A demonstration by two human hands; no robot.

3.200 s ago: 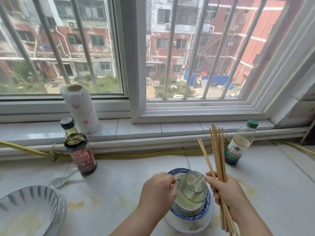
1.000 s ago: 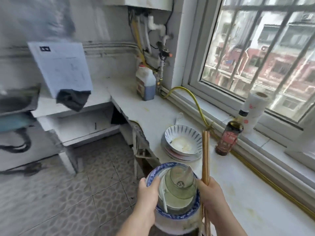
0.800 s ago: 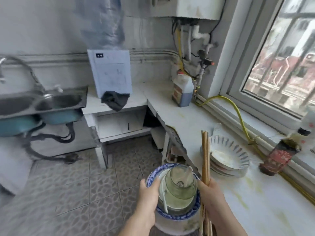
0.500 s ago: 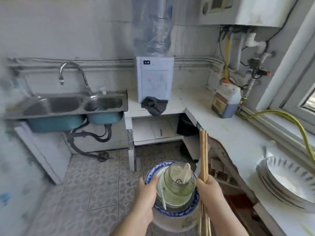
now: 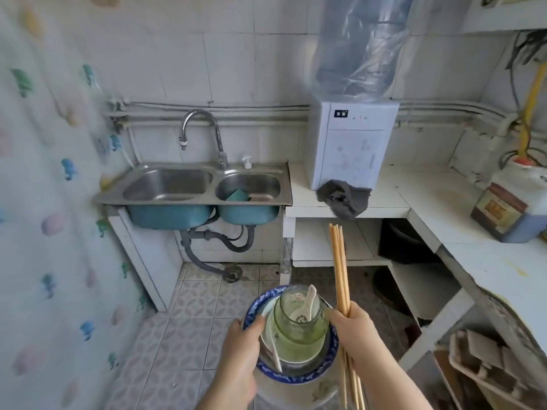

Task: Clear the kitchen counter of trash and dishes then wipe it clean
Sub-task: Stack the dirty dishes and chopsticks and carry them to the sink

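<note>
Dishes are off the counter, carried in mid-air above the floor tiles: a blue-rimmed bowl with a glass jar standing in it, a white spoon inside the jar and a second spoon lying by the bowl's left rim. The left hand grips the bowl's left rim, thumb on the edge. The right hand has its fingers curled round a bundle of chopsticks and presses against the bowl's right side. The chopsticks' long axis runs upright, tips pointing away. The sink lies ahead and left of both hands, well apart, the left hand on the nearer side. Likely step: carry the load to the sink; the tall jar could tip. A dark rag hangs over the counter's front edge, below the water dispenser.
</note>
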